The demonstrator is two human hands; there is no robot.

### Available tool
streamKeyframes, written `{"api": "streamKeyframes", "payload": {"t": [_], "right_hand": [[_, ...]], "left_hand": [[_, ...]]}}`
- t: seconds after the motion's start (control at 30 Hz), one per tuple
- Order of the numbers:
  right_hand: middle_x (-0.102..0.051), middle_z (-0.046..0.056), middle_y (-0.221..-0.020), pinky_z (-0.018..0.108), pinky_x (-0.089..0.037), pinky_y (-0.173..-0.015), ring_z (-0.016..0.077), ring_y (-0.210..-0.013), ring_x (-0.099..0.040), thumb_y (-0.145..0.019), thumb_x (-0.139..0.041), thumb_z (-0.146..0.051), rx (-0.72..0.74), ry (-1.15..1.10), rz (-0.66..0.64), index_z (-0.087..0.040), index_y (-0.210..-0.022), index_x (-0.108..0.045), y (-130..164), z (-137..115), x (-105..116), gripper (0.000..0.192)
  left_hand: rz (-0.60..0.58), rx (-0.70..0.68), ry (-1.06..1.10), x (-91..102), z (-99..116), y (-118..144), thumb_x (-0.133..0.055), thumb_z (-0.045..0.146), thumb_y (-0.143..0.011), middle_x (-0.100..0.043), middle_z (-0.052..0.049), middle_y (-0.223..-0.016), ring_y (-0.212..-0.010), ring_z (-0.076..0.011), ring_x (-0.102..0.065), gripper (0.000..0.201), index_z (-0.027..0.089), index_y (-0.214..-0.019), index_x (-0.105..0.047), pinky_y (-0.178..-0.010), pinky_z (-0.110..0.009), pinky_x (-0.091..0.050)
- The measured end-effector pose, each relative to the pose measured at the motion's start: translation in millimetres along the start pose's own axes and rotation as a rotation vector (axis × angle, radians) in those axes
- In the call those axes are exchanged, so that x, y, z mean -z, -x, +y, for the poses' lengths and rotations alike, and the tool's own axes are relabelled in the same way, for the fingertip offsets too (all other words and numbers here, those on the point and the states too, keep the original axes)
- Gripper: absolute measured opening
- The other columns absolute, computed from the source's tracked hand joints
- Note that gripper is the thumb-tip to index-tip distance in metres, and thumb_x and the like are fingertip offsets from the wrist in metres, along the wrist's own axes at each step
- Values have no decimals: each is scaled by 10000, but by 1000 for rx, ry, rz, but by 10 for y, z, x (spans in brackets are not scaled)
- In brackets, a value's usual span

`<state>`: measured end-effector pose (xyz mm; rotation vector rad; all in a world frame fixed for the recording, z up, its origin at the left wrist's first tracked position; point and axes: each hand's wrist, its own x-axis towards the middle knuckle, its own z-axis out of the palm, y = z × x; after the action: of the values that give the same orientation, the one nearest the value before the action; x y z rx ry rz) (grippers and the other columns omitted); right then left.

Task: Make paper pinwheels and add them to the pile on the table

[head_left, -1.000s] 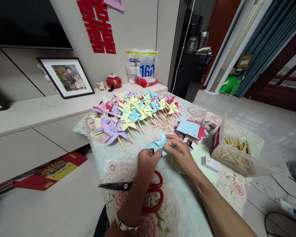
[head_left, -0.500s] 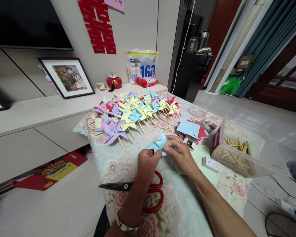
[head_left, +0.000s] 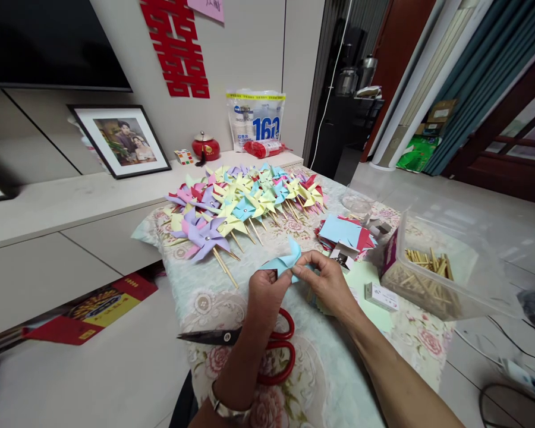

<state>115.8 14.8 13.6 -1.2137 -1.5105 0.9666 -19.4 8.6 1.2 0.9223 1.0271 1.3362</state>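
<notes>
Both hands pinch one light blue paper pinwheel (head_left: pixel 284 260) just above the flowered tablecloth (head_left: pixel 330 368). My left hand (head_left: pixel 267 294) grips its near left edge. My right hand (head_left: pixel 326 279) holds its right side, fingertips pressed at the folded tips. Under my left wrist lie red-handled scissors (head_left: pixel 267 348), blades pointing left. Beyond the hands spreads a pile of finished pinwheels (head_left: pixel 245 199) on wooden sticks.
A stack of blue and red paper squares (head_left: pixel 345 233) lies right of the hands, with a small white box (head_left: pixel 380 295) nearby. A clear plastic tub (head_left: pixel 446 270) with wooden sticks stands at the right. A low cabinet (head_left: pixel 49 208) with a framed photo runs along the left.
My right hand's fingers have shifted slightly on the blue pinwheel, pressing its tips closer. Everything else stays put.
</notes>
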Motion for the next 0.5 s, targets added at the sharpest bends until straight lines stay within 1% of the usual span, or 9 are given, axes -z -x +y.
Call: {"api": "streamKeyframes", "payload": {"t": [0.1, 0.2, 0.23, 0.3, 0.37, 0.4, 0.43, 0.5], "right_hand": [[-663, 6, -763, 318, -444, -744, 185, -754, -594, -760, -728, -329, -39, -51, 29, -194, -764, -644, -1, 8, -5, 159], [-670, 13, -794, 320, -469, -734, 191, -772, -615, -703, -778, -316, -77, -133, 84, -194, -809, -629, -7, 5, -25, 220], [-677, 18, -824, 327, -479, -747, 198, -795, -628, -680, -794, -309, -89, -172, 93, -195, -870, -635, -10, 0, -34, 272], [-690, 21, -873, 344, -490, -781, 210, -837, -650, -650, -814, -300, -111, -249, 88, -199, -1083, -625, -14, -14, -47, 482], [-686, 7, -858, 349, -487, -783, 209, -830, -654, -652, -809, -301, -131, -293, 69, -202, -1321, -528, -16, -24, -50, 732], [-676, -6, -829, 345, -482, -769, 202, -806, -647, -657, -803, -304, -137, -297, 66, -196, -1396, -473, -17, -24, -49, 817], [-661, -19, -798, 338, -476, -756, 193, -779, -635, -661, -799, -304, -138, -290, 69, -186, -1438, -437, -17, -21, -46, 865], [-630, -37, -755, 327, -466, -735, 179, -738, -609, -665, -794, -301, -137, -269, 74, -160, -1462, -421, -18, -1, -38, 890]], "left_hand": [[-4, 21, 11, -5, 1, 4, -720, 258, -660, -662, 24, -607, -623, -136, -581, 100, 159, -673, -711, -607, -225, -453], [9, 35, 16, -27, 26, 19, -730, 273, -648, -647, 27, -580, -590, -135, -569, 110, 164, -639, -711, -584, -229, -443], [13, 36, 17, -35, 37, 25, -733, 276, -644, -653, 25, -583, -577, -133, -563, 112, 166, -636, -715, -579, -230, -442], [13, 38, 24, -48, 58, 33, -735, 277, -637, -668, 20, -596, -560, -128, -555, 108, 169, -642, -725, -576, -232, -442], [12, 45, 30, -52, 71, 37, -732, 276, -635, -670, 18, -593, -557, -129, -559, 106, 170, -641, -730, -571, -231, -441], [13, 50, 29, -52, 74, 37, -732, 277, -632, -663, 19, -579, -558, -132, -564, 106, 171, -630, -727, -566, -230, -438], [15, 54, 23, -49, 75, 36, -733, 278, -630, -653, 20, -563, -559, -135, -567, 109, 171, -613, -720, -559, -228, -434], [22, 60, 2, -42, 68, 31, -738, 284, -625, -633, 21, -536, -553, -136, -567, 125, 171, -583, -704, -541, -224, -425]]}}
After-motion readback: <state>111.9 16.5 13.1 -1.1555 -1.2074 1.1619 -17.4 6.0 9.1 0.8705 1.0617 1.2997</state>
